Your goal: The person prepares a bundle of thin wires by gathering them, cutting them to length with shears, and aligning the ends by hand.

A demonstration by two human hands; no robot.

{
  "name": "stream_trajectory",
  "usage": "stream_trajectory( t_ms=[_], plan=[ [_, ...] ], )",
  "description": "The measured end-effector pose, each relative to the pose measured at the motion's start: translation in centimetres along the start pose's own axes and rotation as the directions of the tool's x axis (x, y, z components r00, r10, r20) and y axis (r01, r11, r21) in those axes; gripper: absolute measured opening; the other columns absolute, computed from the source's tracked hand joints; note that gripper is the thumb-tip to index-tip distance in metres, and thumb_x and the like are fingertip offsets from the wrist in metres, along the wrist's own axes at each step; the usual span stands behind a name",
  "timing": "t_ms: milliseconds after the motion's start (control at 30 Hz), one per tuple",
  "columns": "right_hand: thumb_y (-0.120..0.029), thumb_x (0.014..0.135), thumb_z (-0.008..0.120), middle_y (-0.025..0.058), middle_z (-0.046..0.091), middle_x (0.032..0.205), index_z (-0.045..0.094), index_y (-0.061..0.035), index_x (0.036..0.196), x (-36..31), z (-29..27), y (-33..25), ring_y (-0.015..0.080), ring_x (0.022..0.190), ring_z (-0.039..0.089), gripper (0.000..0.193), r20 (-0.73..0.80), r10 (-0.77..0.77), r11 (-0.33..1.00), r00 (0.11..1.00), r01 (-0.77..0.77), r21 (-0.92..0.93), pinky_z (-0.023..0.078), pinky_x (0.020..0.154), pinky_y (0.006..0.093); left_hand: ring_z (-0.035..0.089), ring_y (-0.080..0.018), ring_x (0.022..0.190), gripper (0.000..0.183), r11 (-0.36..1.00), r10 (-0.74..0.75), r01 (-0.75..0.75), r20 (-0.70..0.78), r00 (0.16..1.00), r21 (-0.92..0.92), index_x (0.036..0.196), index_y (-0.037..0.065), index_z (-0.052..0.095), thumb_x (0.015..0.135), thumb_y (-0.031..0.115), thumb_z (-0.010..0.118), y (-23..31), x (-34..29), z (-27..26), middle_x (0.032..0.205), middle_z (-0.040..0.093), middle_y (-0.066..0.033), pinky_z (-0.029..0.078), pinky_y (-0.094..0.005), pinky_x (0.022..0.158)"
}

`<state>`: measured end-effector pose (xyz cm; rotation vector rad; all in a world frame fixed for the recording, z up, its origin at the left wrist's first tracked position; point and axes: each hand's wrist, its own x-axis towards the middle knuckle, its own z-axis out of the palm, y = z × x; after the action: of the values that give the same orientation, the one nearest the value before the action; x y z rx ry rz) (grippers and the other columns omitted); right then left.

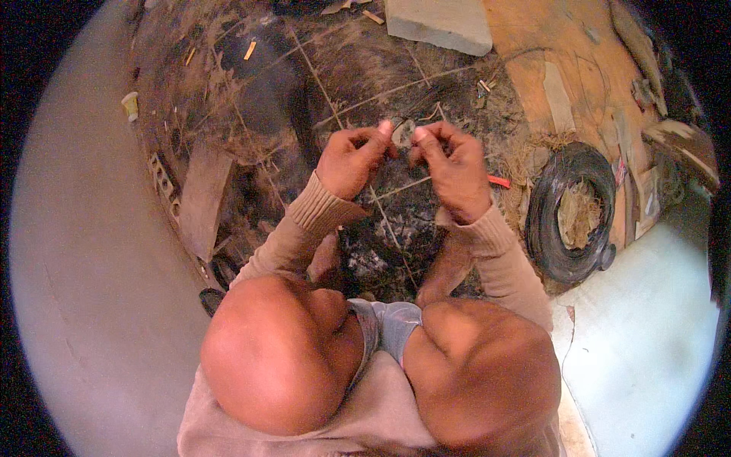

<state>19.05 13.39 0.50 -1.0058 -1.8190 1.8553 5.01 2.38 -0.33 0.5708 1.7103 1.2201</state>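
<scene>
Person squats w/ bare knees up near, beige ribbed sleeves pushed fwd past them, so both hands meet approx. mid-scene, prob. for a clear view of fine work. Left hand [349,161]: thumb & index pinched together at the tips. Right hand [455,167]: same, thumb pressed to bent index. Small pale thin piece [403,134] sits betw. the two sets of fingertips, above the floor; looks gripped from both sides, prob. b/c it's too slight for a full grasp. Exact shape & material too small to tell.

Red narrow strip [499,182] shows just right of the right hand. Further right, thick black ring-shaped coil [542,217] lies around dry straw-coloured fibres [580,215], seemingly wound to keep its length tidy. Far side: grey-white rough block [442,27], next to flat orange-brown board [525,30]. Left: long grey-brown plank [204,194] near the wall, small pale-yellow cup [130,107] farther off. Dark grimy tiled floor [350,76] under it all.
</scene>
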Motion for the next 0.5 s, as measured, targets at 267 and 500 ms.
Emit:
stream_trajectory(
  t_ms=[267,500],
  plan=[
    [-0.023,0.086,0.059,0.0209,0.062,0.074,0.06,0.0002,0.083,6.3,-3.1,-4.3,0.0409,0.071,0.061,0.023,0.445,-0.419,0.442,0.792,0.606,-0.662,0.047,0.063,0.0472,0.065,-0.0389,0.077,0.038,0.482,0.323,-0.443,0.317,0.892,0.756,0.127,0.012,0.056,0.091,0.024,0.059,3.0,-1.5,-0.6,0.089,0.067,-0.0229,0.052,-0.0453,0.065],
    [-0.022,0.084,0.063,0.0234,0.063,0.085,0.062,0.0005,0.092,11.0,-3.0,-5.2,0.043,0.083,0.06,0.024,0.791,0.218,0.404,0.572,0.685,-0.607,0.048,0.072,0.0463,0.063,-0.0404,0.066,0.032,0.502,0.161,-0.299,0.252,0.954,0.811,0.123,0.016,0.058,0.091,0.021,0.058,5.5,-2.7,0.5,0.082,0.066,-0.0197,0.052,-0.0475,0.06]
  ],
)
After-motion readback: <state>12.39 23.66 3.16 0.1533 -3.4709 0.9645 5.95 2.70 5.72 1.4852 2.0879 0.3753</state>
